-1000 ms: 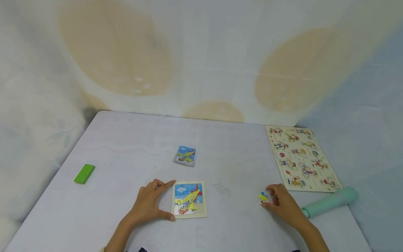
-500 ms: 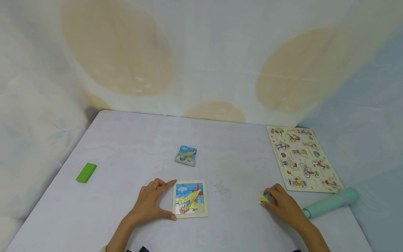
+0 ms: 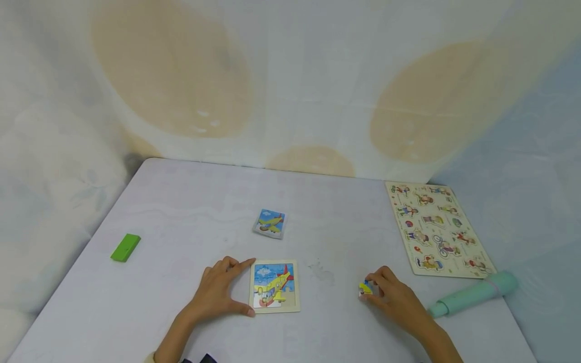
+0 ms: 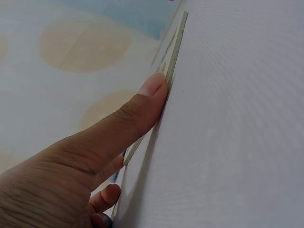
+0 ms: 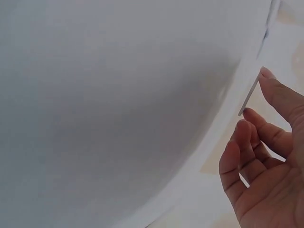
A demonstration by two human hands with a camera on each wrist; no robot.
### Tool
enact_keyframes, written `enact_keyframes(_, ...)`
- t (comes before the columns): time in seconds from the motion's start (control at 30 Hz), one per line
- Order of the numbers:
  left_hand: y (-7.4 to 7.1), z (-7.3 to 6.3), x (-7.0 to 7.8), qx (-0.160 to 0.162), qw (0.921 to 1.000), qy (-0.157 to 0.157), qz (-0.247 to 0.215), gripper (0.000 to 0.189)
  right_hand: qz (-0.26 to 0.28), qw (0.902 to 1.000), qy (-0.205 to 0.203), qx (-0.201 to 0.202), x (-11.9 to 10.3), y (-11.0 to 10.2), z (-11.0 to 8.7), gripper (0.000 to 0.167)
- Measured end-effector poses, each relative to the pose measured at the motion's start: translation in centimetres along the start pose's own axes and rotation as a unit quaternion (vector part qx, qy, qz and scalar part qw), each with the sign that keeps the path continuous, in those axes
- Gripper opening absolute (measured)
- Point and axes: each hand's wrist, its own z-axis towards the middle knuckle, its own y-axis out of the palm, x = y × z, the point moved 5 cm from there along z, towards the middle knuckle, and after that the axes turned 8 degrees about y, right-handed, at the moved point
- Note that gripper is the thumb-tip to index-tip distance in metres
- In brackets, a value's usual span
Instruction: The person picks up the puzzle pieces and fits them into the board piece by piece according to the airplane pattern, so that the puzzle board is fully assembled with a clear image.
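A small wooden jigsaw puzzle [image 3: 274,286] lies on the table, its light frame around a yellow airplane picture with a bare gap at the lower right. My left hand [image 3: 218,288] holds its left side, index fingertip at the far corner and thumb at the near one. In the left wrist view the thumb [image 4: 154,88] presses against the edge of the puzzle frame [image 4: 176,47]. Right of the puzzle, my right hand [image 3: 394,297] pinches a blue, yellow and white puzzle piece [image 3: 364,289] between thumb and fingertips. The right wrist view shows that piece [image 5: 250,95] edge-on, gripped at its ends.
Behind the puzzle lies a small airplane picture card [image 3: 270,224]. A green block [image 3: 125,247] sits at the far left. To the right are a wooden board of cartoon figures [image 3: 436,229] and a rolled teal mat [image 3: 474,294]. Patterned cloth [image 3: 308,101] hangs behind the table.
My right hand has moved left with the puzzle piece, whose angle between the fingers has turned. The left hand stays at the puzzle's left side.
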Motion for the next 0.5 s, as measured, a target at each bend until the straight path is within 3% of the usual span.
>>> enact_keyframes(0.13,0.0,0.0,0.0,0.0,1.0,-0.001,-0.001,0.117,-0.007,0.9992,-0.039,0.003,-2.2,0.5,0.2,0.033)
enact_keyframes(0.5,-0.1,0.1,0.1,0.003,1.0,0.0,-0.001,0.116,-0.045,0.9951,-0.077,-0.044,-7.3,3.1,1.6,0.041)
